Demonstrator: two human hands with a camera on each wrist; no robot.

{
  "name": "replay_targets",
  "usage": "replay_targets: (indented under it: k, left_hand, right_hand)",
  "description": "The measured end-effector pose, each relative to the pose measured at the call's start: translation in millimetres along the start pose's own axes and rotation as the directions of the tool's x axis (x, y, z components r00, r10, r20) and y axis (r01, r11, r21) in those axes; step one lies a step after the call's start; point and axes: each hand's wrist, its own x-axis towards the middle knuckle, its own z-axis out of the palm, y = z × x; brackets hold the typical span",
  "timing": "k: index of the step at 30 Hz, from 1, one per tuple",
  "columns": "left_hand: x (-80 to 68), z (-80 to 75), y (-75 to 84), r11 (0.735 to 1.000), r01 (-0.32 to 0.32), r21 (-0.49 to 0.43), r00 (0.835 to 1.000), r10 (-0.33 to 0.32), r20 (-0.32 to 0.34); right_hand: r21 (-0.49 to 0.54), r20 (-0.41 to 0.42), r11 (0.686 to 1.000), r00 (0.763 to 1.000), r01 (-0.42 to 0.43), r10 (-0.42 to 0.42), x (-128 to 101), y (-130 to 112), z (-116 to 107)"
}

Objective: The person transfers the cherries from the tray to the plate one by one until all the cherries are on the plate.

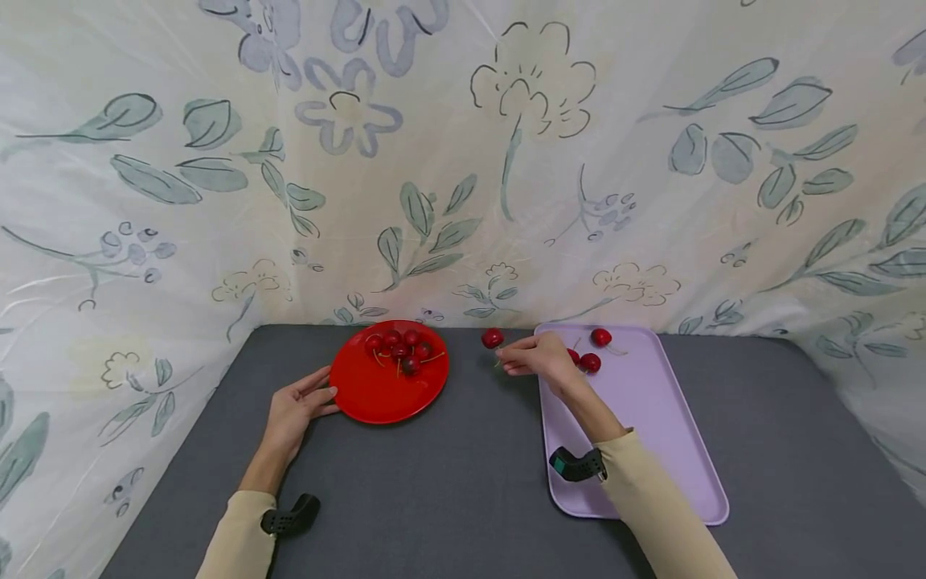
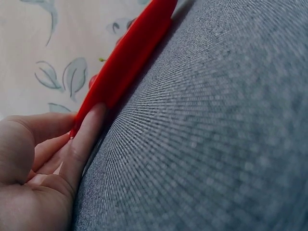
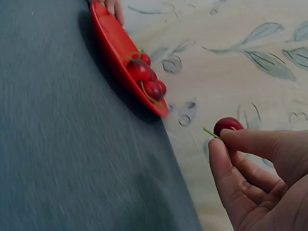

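Right hand (image 1: 538,359) pinches cherry (image 1: 493,338) by its stem, held above table (image 1: 463,482) between plate (image 1: 376,398) and tray (image 1: 651,418); left hand (image 1: 297,410), fingers straight, touches plate rim.

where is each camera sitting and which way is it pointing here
Head: worn on the head, looking forward and down at the grey table, red plate and lilac tray; both forearms and hands show.
Left wrist: low beside the left hand, looking along the table at the plate's rim; fingers touch it.
Right wrist: behind the right hand, looking across at the plate; fingers pinch a cherry by its stem.
Shared: all three views show the red plate.
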Motion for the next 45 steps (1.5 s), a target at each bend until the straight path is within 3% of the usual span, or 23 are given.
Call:
replay_targets:
  k: [16,22,27,33,40,45]
  left_hand:
    - [1.4,0.3,0.3,1.0,-0.016,-0.004,1.0,0.016,-0.005]
    - [2.4,-1.2,-0.3,1.0,-0.004,0.009,1.0,0.004,-0.012]
    - [3.0,-1.5,-0.9,1.0,0.005,0.022,1.0,-0.004,-0.023]
    - [2.1,-0.6,-1.1,1.0,0.012,0.023,1.0,-0.011,-0.015]
    - [0.7,-1.8,1.5,0.999,0.014,0.04,1.0,-0.013,-0.023]
    - [-1.2,0.6,2.3,0.999,0.022,0.045,1.0,-0.022,-0.021]
  right_hand:
    - [0.076,0.056,0.997,0.998,-0.001,-0.003,15,-7,89]
    - [0.09,-0.012,0.996,1.0,0.028,-0.027,15,-7,123]
    - [0.016,-0.089,0.998,0.994,0.063,-0.062,16,-5,149]
    - [-0.082,-0.15,0.994,0.985,0.077,-0.088,18,-1,165]
    - [-0.067,-0.196,0.997,0.98,0.032,-0.045,21,-4,174]
    - [-0.179,-0.252,0.98,0.959,0.084,-0.129,23,0,180]
